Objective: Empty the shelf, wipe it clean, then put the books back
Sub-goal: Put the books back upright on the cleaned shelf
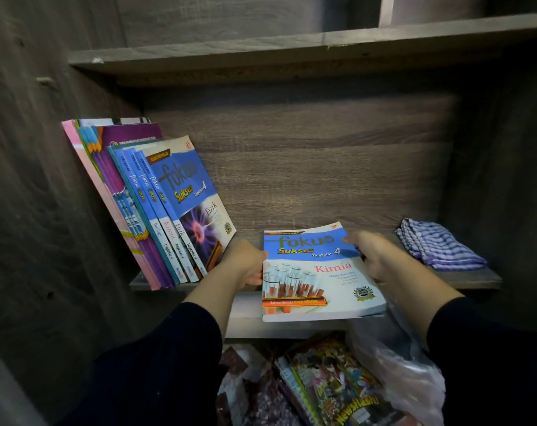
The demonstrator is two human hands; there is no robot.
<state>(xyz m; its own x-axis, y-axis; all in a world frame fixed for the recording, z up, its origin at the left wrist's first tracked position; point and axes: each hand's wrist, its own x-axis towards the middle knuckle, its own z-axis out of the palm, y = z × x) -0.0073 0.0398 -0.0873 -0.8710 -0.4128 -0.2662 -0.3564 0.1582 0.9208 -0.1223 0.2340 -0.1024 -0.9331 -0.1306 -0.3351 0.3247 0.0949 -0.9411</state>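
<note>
I hold the blue-and-white paperback "Kimia" workbook [318, 272] flat, cover up, between both hands, its far half over the front edge of the dark wood-grain shelf [473, 276]. My left hand [245, 262] grips its left edge, fingers [256, 276] curled under the cover. My right hand [374, 256] grips the right edge, thumb on the blue top corner and the rest curled beneath. A leaning row of blue, purple and pink softcover books [156, 207] stands at the shelf's left end, tilted against the side wall. A folded blue-and-white checked cloth [439, 244] lies at the right end. Below, colourful comic magazines [338, 382] and a clear plastic bag [408, 373] lie.
</note>
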